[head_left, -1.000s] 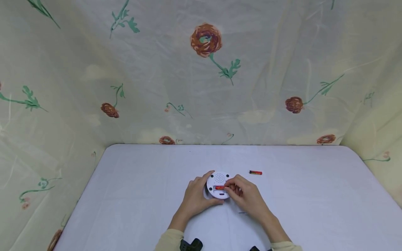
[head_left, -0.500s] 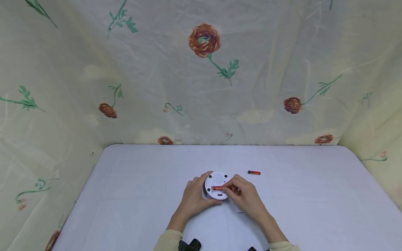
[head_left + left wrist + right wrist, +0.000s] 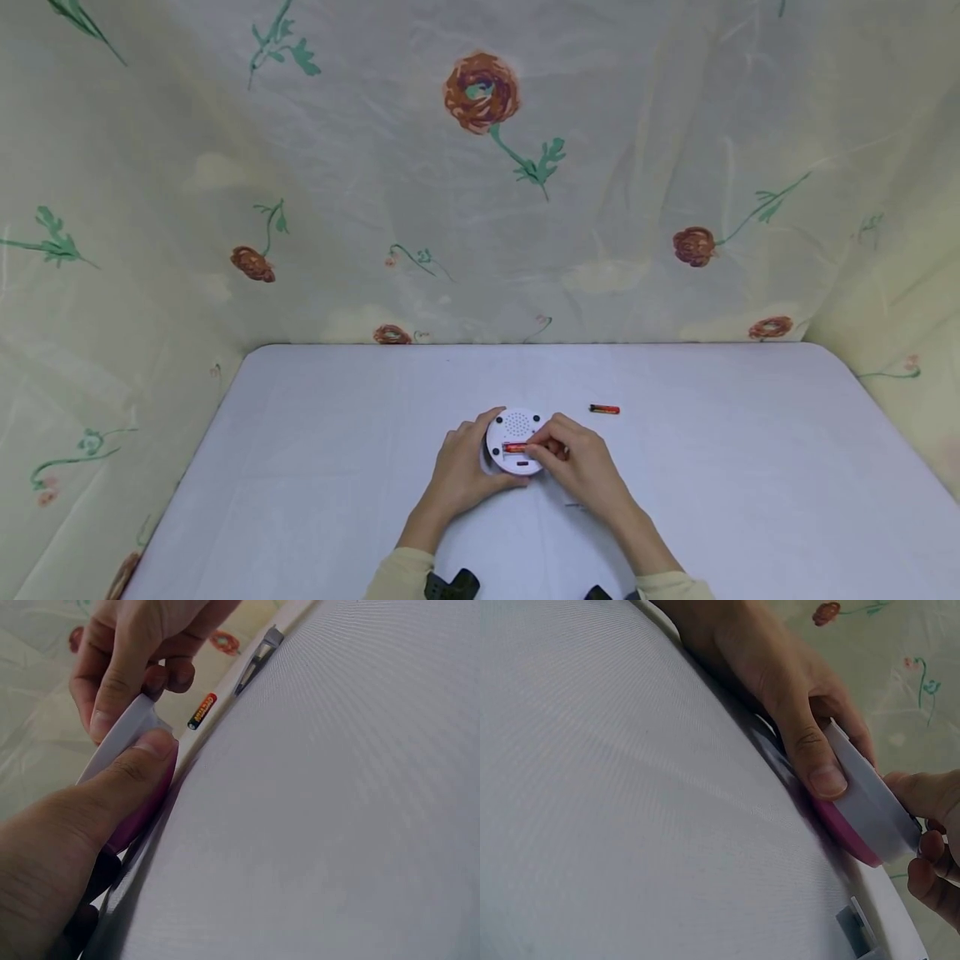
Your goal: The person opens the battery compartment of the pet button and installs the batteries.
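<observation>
A round white device [image 3: 517,425] lies with its perforated face and dark round feet upward; its lower rim is magenta in both wrist views. My left hand [image 3: 461,471] grips it from the left, thumb along the near edge and fingers round the far side. A red battery [image 3: 514,447] sits at the open battery slot on its face. My right hand [image 3: 583,467] pinches the battery's right end between thumb and fingers, which hide that end. In the wrist views the battery in the slot is hidden.
A second red battery with a black end [image 3: 604,409] lies on the white table [image 3: 360,417], behind my right hand. A small grey piece [image 3: 857,930], its kind unclear, lies near my right wrist. A flowered cloth [image 3: 600,275] hangs behind the table.
The whole head view shifts slightly to the left. Both hands keep their places on the device and the battery; little else visibly differs.
</observation>
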### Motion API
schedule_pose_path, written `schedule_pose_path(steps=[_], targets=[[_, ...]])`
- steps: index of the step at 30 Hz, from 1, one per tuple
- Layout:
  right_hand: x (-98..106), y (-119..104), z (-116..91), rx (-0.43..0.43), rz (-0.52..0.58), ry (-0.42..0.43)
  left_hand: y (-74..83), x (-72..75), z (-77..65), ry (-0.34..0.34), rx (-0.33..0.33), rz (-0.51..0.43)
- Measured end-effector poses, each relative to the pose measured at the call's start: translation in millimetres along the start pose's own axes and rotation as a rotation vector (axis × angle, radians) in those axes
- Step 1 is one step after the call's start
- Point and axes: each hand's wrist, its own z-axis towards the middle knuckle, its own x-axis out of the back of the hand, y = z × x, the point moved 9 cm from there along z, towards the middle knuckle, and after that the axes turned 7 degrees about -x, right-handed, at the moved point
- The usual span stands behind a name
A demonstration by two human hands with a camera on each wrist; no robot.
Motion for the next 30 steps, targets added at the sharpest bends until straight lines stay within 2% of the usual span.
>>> schedule_pose_path(steps=[12, 30], targets=[[-1.1, 3.3, 0.9, -0.043, -0.033, -0.018, 1.9, 0.0, 0.9, 0.027, -0.043, 0.021], [-2.6, 5.6, 1.4, -0.08, -0.011, -0.023, 2.7, 0.2, -1.2, 0.034, -0.031, 0.011]])
